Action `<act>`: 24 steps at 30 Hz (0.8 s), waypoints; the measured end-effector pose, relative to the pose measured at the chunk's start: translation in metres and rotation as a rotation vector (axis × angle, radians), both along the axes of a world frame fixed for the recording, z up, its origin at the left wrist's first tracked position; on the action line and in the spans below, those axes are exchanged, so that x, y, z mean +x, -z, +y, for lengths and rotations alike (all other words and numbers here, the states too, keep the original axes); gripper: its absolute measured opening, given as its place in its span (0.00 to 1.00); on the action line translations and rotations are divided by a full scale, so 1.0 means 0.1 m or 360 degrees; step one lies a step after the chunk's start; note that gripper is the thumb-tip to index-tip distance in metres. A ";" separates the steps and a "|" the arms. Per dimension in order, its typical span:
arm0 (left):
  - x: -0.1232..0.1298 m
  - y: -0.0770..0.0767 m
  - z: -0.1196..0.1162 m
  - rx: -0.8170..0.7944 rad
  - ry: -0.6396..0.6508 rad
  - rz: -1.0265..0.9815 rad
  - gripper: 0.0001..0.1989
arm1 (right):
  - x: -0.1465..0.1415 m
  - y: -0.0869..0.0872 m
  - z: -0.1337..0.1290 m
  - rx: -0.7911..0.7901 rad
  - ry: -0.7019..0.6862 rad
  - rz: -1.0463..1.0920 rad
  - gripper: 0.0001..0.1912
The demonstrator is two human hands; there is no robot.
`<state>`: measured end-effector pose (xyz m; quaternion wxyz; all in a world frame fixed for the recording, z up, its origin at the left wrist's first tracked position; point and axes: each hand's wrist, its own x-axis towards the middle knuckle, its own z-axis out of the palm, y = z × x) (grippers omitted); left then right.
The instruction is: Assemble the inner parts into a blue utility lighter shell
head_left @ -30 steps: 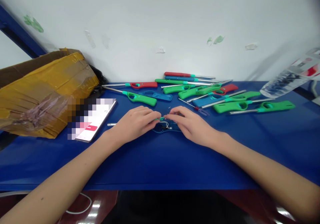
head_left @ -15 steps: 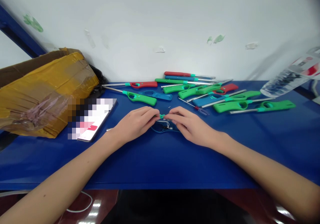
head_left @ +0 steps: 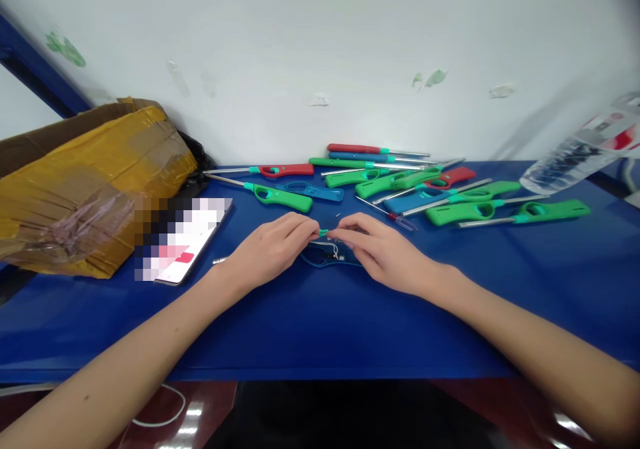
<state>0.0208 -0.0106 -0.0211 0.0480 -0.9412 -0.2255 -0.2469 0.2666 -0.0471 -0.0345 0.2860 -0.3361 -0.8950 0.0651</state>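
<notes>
One blue table spans the scene, a taped box at far left. My left hand and right hand nearly meet mid-table by a blue lighter shell. Left fingertips pinch a small green piece; right ones bunch at its right end, their hold unclear.

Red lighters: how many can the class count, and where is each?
3: left red lighter, tip toward the box; back red lighter, nearest the wall; right red lighter, in the pile. The pile may hide others.
</notes>
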 end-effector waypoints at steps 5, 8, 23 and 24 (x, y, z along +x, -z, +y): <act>-0.01 0.03 0.01 -0.0029 0.0005 -0.0065 0.08 | 0.00 -0.01 -0.01 -0.0005 0.0008 -0.0025 0.22; -0.02 0.06 0.02 -0.0065 0.0001 -0.0148 0.12 | -0.01 -0.01 -0.01 -0.0043 0.0025 0.0024 0.24; -0.08 0.07 0.07 0.0083 0.0170 -0.0185 0.10 | 0.02 0.02 0.02 -0.0048 -0.0025 0.0199 0.24; -0.08 0.07 0.07 0.0095 0.0173 -0.0178 0.10 | 0.02 0.02 0.02 -0.0042 -0.0026 0.0195 0.24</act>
